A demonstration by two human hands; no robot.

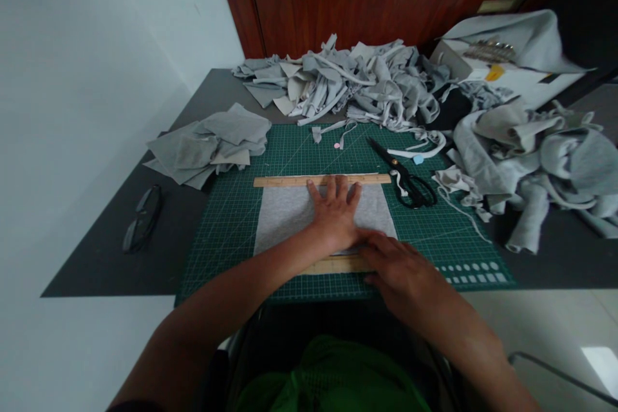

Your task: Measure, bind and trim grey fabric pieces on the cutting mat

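Note:
A piece of light grey fabric (284,219) lies flat on a green cutting mat (226,232). One wooden ruler (275,181) lies across its far edge; a second wooden ruler (333,264) lies along its near edge. My left hand (335,215) is spread flat on the fabric, fingertips on the far ruler. At the right end of the near ruler is my right hand (403,270), fingers over it and thumb at its near side. The right fingertips are close to the left wrist and partly hidden. Black-handled scissors (403,174) lie right of the fabric.
Grey fabric scraps (338,80) are heaped at the back, with a flatter stack (212,141) at left and a loose pile (526,154) at right. Glasses (142,219) lie on the dark table at left. A white box (506,74) stands at the back right.

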